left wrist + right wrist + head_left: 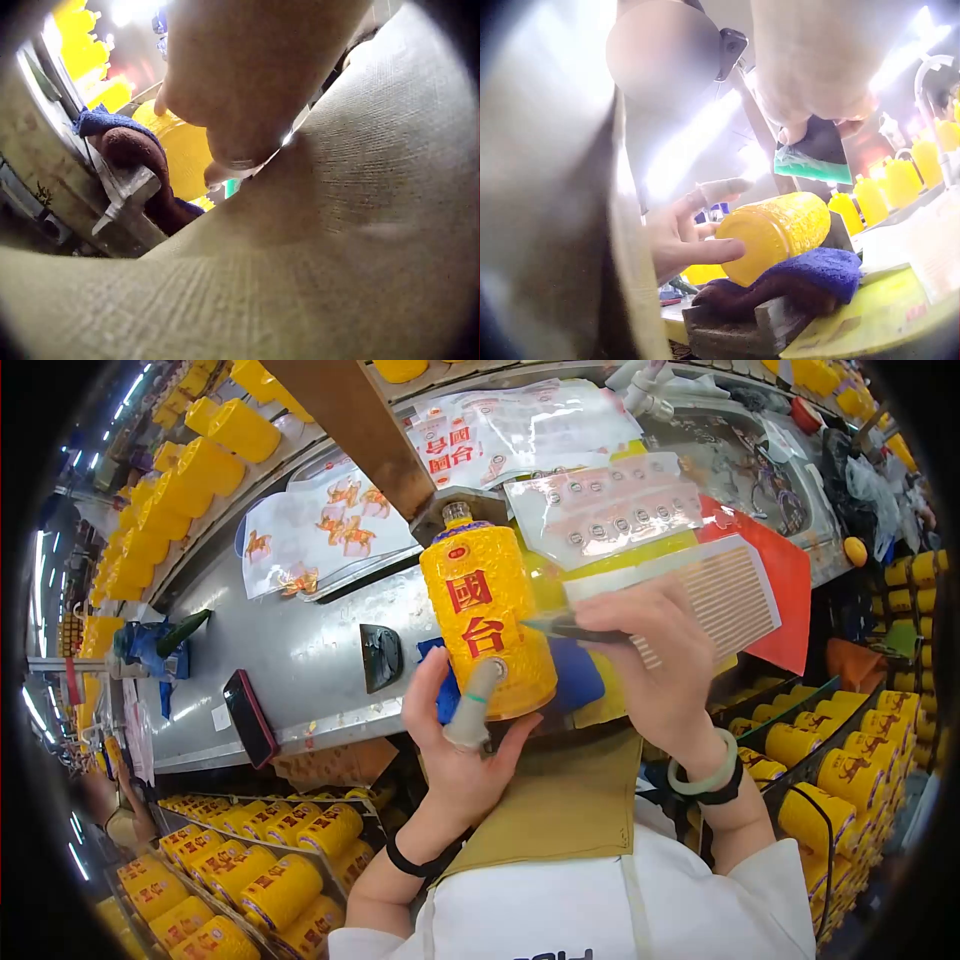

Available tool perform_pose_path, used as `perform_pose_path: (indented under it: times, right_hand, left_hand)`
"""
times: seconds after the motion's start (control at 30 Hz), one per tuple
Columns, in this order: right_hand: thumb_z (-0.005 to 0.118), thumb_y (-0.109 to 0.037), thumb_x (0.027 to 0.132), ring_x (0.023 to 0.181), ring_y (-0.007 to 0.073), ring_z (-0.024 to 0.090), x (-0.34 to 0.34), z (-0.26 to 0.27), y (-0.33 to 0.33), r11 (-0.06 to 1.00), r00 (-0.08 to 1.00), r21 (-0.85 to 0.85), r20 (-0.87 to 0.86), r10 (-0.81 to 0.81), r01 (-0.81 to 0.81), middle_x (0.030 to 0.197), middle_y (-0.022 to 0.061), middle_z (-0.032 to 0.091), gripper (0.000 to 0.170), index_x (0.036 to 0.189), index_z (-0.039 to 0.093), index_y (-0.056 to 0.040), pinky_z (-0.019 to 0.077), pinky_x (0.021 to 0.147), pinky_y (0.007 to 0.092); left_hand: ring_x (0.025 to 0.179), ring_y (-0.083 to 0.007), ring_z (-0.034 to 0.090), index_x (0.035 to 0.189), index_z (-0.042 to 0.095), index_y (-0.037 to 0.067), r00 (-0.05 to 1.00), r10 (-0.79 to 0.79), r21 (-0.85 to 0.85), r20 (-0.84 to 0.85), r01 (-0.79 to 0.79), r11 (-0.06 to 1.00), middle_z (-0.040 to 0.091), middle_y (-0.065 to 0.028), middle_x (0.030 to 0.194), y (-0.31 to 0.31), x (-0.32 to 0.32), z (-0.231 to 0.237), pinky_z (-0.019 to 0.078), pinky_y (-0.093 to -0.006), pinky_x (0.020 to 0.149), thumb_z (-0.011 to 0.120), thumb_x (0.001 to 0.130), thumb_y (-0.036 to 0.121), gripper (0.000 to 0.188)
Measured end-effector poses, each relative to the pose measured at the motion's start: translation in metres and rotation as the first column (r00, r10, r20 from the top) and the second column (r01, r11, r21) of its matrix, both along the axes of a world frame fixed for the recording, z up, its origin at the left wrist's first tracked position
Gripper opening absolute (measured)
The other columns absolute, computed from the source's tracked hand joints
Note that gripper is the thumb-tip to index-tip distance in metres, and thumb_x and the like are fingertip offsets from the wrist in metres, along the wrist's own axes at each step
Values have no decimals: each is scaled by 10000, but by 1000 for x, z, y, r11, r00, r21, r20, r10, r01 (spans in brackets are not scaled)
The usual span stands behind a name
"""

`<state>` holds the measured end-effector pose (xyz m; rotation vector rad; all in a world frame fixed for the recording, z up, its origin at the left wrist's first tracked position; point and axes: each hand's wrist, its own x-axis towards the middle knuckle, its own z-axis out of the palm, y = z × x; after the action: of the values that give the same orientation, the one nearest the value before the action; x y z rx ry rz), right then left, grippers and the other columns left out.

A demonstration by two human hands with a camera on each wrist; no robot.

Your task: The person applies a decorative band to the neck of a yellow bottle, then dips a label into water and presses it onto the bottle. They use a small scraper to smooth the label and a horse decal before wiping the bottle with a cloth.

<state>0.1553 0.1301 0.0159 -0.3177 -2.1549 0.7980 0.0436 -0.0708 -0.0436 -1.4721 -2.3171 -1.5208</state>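
Observation:
A yellow embossed bottle (pixel 520 585) with red characters and a bare glass neck lies tilted on a blue cloth (pixel 578 672) over a padded rest. At its base, my left hand (pixel 455 775) grips it, thumb on the right side and fingers on the left. The covered index finger (pixel 480 695) points up over a small round silvery seal (pixel 497 667) below the characters. My right hand (pixel 660 655) pinches a dark squeegee (pixel 814 157) with a green edge, its tip close to the bottle's right side. The left wrist view is mostly blocked by sleeve and arm.
Decal sheets (pixel 610 510) and a striped sheet (pixel 738 595) lie behind and right of the bottle; horse decals (pixel 345 525) are left. A post (pixel 350 430) rises behind. A phone (pixel 248 715) rests at the table's left edge. Crated bottles (pixel 275 890) flank me.

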Motion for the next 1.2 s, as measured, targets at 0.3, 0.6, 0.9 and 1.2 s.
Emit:
perform_pose_path:
  times: [0.3, 0.6, 0.9, 1.2]
  right_hand:
    - [772, -61, 811, 897, 230, 630, 5, -3, 7, 993, 992, -1, -27, 121, -121, 1006, 0, 745, 213, 1012, 748, -130, 459, 893, 366]
    - [778, -33, 820, 987, 262, 621, 28, 2, 13, 992, 984, -113, -164, -71, 53, 1026, 21, 698, 251, 1050, 695, -88, 458, 944, 382]
    - [768, -17, 829, 1013, 282, 606, 32, 3, 9, 977, 987, -211, -155, -47, 13, 1040, 45, 686, 267, 1074, 686, -82, 459, 967, 390]
    - [768, -46, 849, 1002, 291, 596, 20, 2, 8, 975, 984, -221, -179, -4, -37, 1038, 54, 676, 248, 1079, 681, -75, 460, 951, 396]
  left_hand:
    - [1424, -470, 380, 1562, 349, 25, 1000, 17, -135, -3, -17, 991, 346, -264, 1565, 15, -22, 29, 345, -530, 1171, 1001, 608, 399, 1215]
    - [1276, -531, 497, 1535, 535, 252, 842, -145, -299, -520, -21, 954, 440, -340, 1482, 32, -21, 52, 446, -607, 1042, 902, 789, 414, 846]
    - [1307, -495, 514, 1513, 567, 248, 815, -117, -324, -567, -90, 942, 471, -305, 1506, 28, -11, 56, 448, -587, 1057, 871, 809, 480, 800]
    - [1277, -512, 536, 1502, 569, 164, 869, -76, -242, -489, -51, 969, 535, -320, 1444, 40, -5, 72, 442, -587, 1067, 922, 768, 316, 828]
